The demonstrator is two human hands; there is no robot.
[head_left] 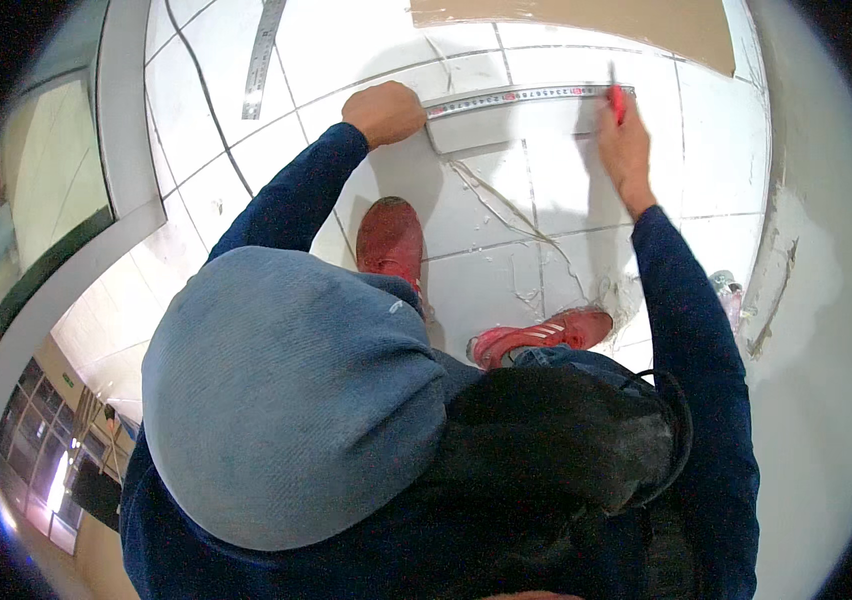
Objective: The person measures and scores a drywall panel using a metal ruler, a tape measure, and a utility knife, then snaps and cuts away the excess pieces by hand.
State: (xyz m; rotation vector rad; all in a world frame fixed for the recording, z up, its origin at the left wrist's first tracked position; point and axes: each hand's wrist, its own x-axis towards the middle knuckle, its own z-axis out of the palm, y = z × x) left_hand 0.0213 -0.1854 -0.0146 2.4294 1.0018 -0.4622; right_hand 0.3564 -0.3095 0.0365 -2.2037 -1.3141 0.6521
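A measuring tape [491, 100] stretches across the white tiled floor [476, 250]. My left hand [382, 114] is closed at its left end, fingers curled on it. My right hand [626, 150], slightly blurred, is closed on a slim red tool [616, 100] held upright at the tape's right end; whether it is a marker or a knife I cannot tell. A metal ruler [258, 75] lies at the upper left, apart from my hands. A thin pale strand [506, 206] trails across the tiles below the tape.
A brown cardboard sheet [576, 22] lies at the top. My red shoes [389, 235] stand on the tiles. A pale wall [816, 300] runs along the right. At the left are a framed glass panel [126, 110] and a distant window [41, 440].
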